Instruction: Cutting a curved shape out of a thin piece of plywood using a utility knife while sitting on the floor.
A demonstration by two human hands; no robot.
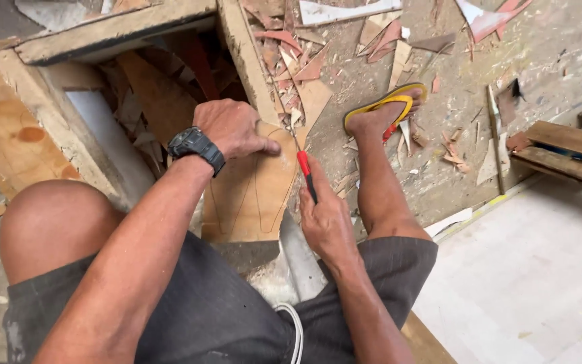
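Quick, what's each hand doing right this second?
Left hand: open, pressing flat on the thin brown sheet with drawn outlines.
Right hand: closed around the red-handled cutting tool, its blade on the sheet.

A rough woodworking workshop is being shown: thin wood offcuts (pixel 318 74) are lying scattered over the dusty floor (pixel 547 47) beside a worn wooden frame (pixel 112 30), with stacked planks (pixel 564 152) right of it.

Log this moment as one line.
left hand: pressing plywood sheet | right hand: holds red-handled knife | blade on sheet edge
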